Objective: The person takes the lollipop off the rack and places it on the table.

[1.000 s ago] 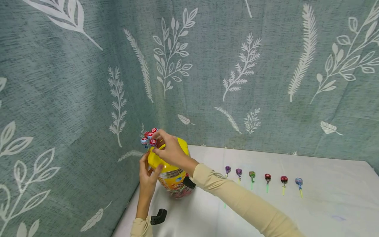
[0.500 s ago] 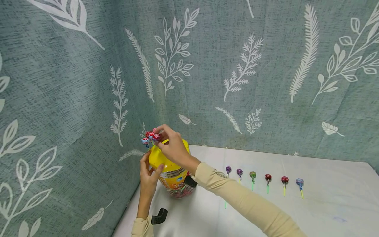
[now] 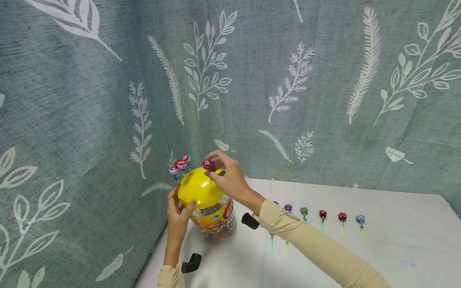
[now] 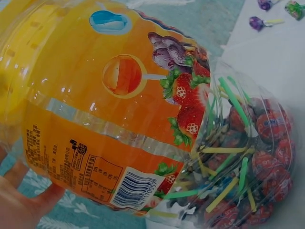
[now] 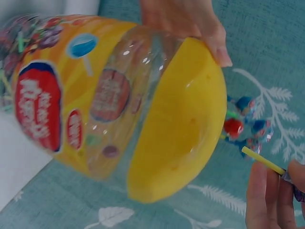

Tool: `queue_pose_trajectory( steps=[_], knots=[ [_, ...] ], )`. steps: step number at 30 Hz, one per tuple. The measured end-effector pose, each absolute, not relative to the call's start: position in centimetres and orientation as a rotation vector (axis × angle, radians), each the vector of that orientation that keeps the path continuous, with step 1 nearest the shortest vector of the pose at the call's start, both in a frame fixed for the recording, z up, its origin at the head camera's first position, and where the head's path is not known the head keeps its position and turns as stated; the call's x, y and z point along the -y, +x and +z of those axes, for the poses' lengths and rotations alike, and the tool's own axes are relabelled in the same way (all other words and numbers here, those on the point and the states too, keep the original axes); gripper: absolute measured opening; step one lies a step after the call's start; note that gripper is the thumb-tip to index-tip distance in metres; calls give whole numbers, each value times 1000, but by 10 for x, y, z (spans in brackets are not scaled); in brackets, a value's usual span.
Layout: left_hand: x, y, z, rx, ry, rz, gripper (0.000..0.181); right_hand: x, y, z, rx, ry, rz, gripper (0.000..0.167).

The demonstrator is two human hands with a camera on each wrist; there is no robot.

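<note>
Leaf-printed fabric [image 3: 248, 80] is hanging behind a white table [image 3: 414, 244], where a candy jar [image 3: 212, 220] is resting. The left hand [image 3: 179, 214] is gripping the jar at its yellow lid [image 3: 198, 190]; the right hand [image 3: 229, 176] is pinching a lollipop [image 3: 207, 165] (yellow stick [image 5: 262, 160] showing) near the lid.

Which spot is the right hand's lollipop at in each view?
Head: lollipop just left of centre, slightly below mid-height.
Left wrist: not in it.
Right wrist: lower right edge, yellow stick pointing up-left.
Shared landmark: yellow lid, visible in all three.
</note>
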State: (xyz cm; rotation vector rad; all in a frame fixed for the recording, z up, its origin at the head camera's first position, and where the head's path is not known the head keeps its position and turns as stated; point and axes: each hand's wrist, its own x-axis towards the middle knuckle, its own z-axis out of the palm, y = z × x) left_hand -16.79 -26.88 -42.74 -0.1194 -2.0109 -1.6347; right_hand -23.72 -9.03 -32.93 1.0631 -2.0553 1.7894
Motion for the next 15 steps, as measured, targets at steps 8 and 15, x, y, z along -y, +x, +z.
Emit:
queue_pose_trajectory(
  steps=[8, 15],
  knots=[
    [270, -168, -431, 2017, -110, -1601, 64, 54, -222, -327, 2141, 993, 1896, 30],
    [270, -169, -431, 2004, -129, -1595, 65, 26, -210, -329, 2160, 921, 1911, 29]
  ],
)
